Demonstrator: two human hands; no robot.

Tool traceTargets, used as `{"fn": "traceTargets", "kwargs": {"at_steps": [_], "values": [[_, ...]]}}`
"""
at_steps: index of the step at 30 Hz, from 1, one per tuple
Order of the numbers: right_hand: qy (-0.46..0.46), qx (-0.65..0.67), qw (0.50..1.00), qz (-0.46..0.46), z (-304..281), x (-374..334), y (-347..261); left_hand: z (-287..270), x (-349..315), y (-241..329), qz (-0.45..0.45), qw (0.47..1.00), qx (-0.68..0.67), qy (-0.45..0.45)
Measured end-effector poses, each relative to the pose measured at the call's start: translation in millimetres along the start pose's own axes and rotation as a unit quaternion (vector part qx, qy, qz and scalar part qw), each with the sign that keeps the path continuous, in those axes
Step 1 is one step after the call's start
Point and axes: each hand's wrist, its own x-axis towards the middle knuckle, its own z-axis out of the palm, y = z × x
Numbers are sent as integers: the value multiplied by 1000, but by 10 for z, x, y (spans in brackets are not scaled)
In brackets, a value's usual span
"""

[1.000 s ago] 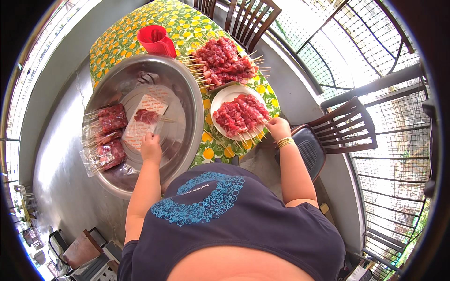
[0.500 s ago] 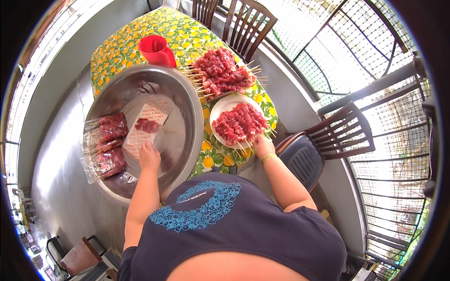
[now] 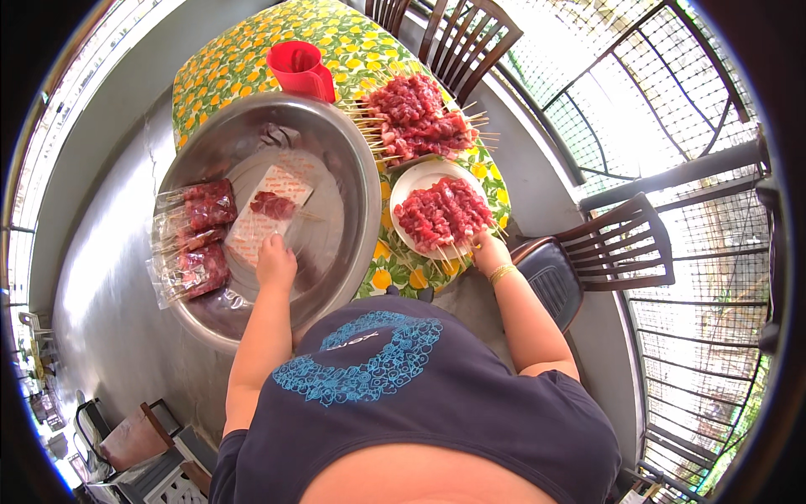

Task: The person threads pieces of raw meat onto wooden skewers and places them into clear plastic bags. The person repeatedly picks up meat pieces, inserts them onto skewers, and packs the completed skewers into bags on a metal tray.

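Observation:
My left hand (image 3: 276, 261) is in the wide metal basin (image 3: 367, 202), its fingers closed at the near edge of a white plastic bag (image 3: 249, 228) with orange print. A small portion of skewered meat (image 3: 273, 205) lies on that bag, its sticks pointing right. Left of it, several clear-wrapped packs of meat skewers (image 3: 208, 204) rest against the basin's side. My right hand (image 3: 490, 254) is at the lower right rim of a white plate (image 3: 401, 190), closed around the stick ends of raw meat skewers (image 3: 443, 212) heaped there. Its fingertips are partly hidden.
Behind the plate is a larger pile of meat skewers (image 3: 416, 113). A red pitcher (image 3: 300, 71) stands beyond the basin on the lemon-patterned tablecloth (image 3: 227, 65). A dark wooden chair (image 3: 617, 244) is at the right, another chair (image 3: 470, 46) at the far side.
The whole scene has shifted slightly up and to the right in view. Both hands keep nearly the same places against the bag and the plate.

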Motion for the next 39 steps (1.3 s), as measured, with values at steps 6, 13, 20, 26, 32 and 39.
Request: {"fn": "traceTargets", "kwargs": {"at_steps": [6, 13, 20, 26, 32, 39], "values": [[-88, 90, 989, 78, -71, -60, -104, -49, -5, 40, -12, 1000, 1, -9], [-109, 140, 982, 67, -390, -149, -260, -58, 14, 15, -19, 1000, 13, -7], [-90, -10, 995, -28, -527, -210, -372, -37, 48, 19, 14, 998, 57, -16], [-137, 48, 988, 43, -603, -236, -395, -80, 135, -22, 53, 995, 76, -37], [-146, 283, 945, 73, -1090, -411, -760, -155, 211, -117, 58, 998, 27, 22], [-272, 239, 925, -119, -1471, -754, -1971, -158, 165, -144, 46, 996, -26, 71]]}}
